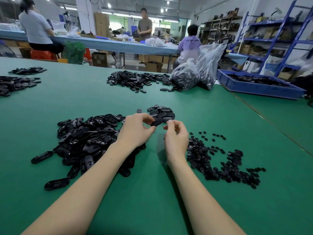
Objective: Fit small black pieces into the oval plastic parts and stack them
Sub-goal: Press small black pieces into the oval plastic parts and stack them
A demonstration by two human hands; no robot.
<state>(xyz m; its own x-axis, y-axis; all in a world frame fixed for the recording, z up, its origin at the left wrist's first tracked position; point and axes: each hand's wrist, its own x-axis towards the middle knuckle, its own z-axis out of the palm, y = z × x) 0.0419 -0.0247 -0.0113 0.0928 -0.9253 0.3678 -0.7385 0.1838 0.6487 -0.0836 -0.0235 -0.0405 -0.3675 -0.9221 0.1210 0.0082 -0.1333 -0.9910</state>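
Two hands meet over the middle of the green tabletop [152,192]. The left hand [135,128] pinches one oval plastic part [156,122] between thumb and fingertips, its long axis running from near-left to far-right, its free end toward the right hand [175,135]. The right hand sits just beside that end, fingers curled and fingertips pinched together; whether a small black piece is between them is too small to tell. Any piece would go in from the right, so the right hand is the nearer one for the fit.

A loose heap of unfitted ovals [88,141] lies to the left, under the left wrist. The scatter of small black pieces [220,161] lies to the right, toward the near-right edge. A low stack of finished parts [163,112] sits just beyond the held part, toward the far edge, probably where this one belongs afterwards.

No brand, label or legible writing shows on any of the parts.
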